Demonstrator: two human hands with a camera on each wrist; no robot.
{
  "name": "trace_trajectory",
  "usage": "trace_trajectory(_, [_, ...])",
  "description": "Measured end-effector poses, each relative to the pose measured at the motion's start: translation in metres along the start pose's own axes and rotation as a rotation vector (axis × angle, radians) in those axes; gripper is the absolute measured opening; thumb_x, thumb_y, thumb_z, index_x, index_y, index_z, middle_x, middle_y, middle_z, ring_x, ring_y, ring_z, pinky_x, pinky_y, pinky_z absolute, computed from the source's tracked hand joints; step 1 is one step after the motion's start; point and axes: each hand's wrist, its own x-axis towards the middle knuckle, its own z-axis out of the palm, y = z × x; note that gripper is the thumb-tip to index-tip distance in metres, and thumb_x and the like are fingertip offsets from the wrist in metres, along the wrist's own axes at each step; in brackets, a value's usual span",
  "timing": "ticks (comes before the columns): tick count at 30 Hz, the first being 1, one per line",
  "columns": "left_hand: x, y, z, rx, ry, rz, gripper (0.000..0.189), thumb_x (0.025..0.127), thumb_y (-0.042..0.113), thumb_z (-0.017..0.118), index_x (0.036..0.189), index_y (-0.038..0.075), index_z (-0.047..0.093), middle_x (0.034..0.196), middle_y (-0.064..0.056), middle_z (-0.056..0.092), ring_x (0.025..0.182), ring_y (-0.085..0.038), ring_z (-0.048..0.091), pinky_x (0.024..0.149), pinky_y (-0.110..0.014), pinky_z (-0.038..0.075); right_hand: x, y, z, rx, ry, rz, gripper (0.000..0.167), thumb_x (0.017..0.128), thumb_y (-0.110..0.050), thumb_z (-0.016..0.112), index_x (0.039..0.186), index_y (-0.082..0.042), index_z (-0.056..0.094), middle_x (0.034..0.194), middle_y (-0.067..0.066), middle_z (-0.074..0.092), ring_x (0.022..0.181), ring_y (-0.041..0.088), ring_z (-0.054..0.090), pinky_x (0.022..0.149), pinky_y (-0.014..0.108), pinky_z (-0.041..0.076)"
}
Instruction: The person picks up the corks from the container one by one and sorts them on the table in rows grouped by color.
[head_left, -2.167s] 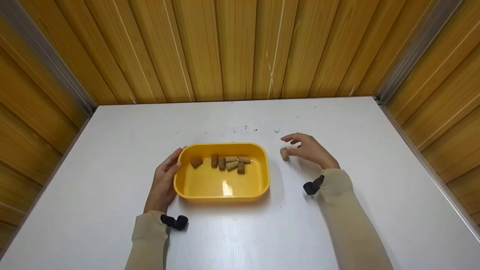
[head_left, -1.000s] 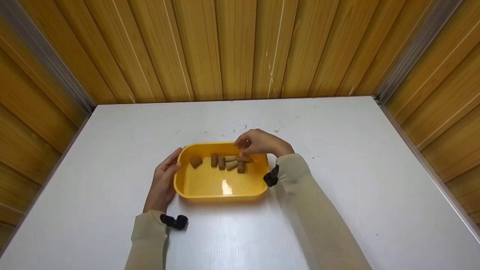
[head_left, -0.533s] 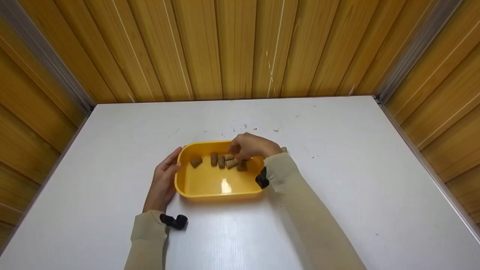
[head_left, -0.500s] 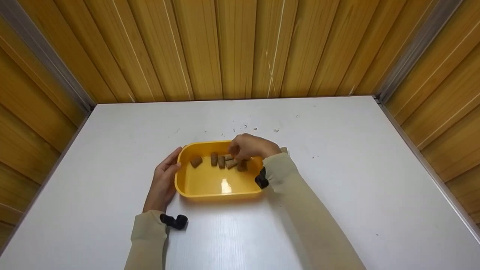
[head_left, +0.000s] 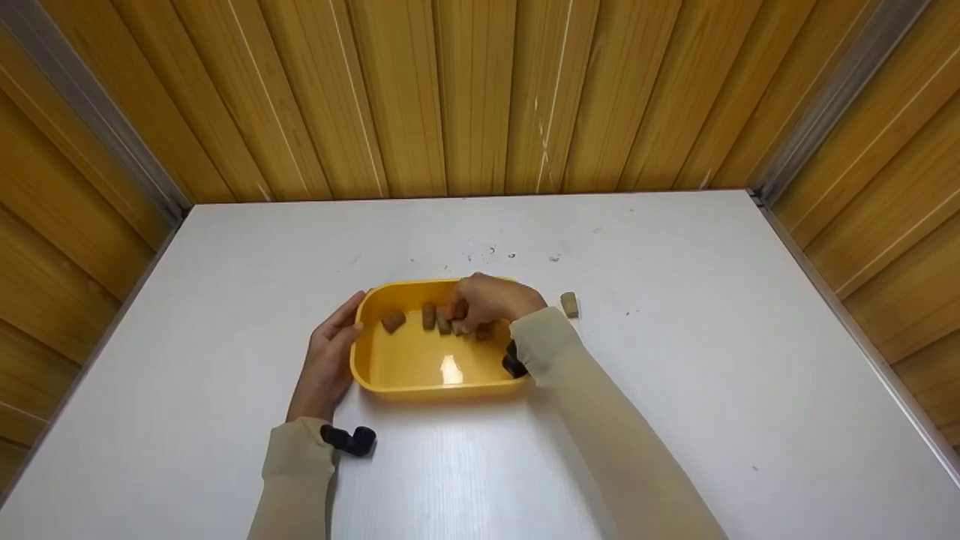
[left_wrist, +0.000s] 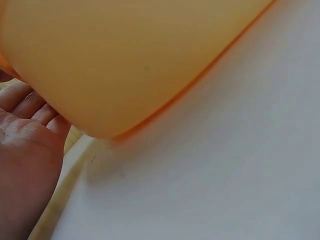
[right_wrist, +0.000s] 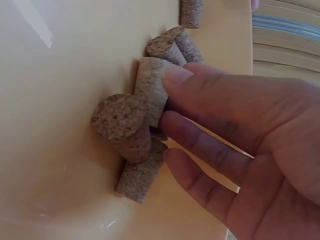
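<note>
A yellow plastic tub point(head_left: 420, 389) stands on the table with several tapered corks inside, along its far side. At the tub's left end my left hand point(head_left: 322, 364) holds the wall, thumb at the rim and fingers along the outside. My right hand point(head_left: 495, 298) reaches down into the tub. In the right wrist view its thumb and curled fingers grip a pale cork point(right_wrist: 150, 85); the index fingertip is hidden. A darker cork point(right_wrist: 120, 120) and another cork point(right_wrist: 140, 177) lie close to those fingers. Apart from the rest, one brown cork point(head_left: 393, 322) lies toward the left.
A single cork point(head_left: 570, 304) rests on the white table point(head_left: 675, 300) to the right of the tub. Yellow wood-patterned panels point(head_left: 472, 97) rise behind the table and at both sides. Small dark marks dot the tabletop behind the tub.
My right hand has come from the loose cork on the right into the tub, then shifted slightly left and toward me among the corks. That loose cork stays on the table. My left hand keeps its place.
</note>
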Motion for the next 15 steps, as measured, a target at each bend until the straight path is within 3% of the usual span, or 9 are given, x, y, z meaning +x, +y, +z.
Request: trace_trajectory(15, [0.0, 0.0008, -0.0001, 0.018, 0.001, -0.009, 0.055, 0.099, -0.001, 0.039, 0.151, 0.004, 0.026, 0.158, -0.004, 0.029, 0.145, -0.014, 0.03, 0.112, -0.023, 0.035, 0.0018, 0.0002, 0.0059, -0.059, 0.061, -0.029, 0.019, 0.083, -0.006, 0.072, 0.101, -0.009, 0.071, 0.099, 0.005, 0.071, 0.083, 0.015, 0.061, 0.076, 0.03, 0.056])
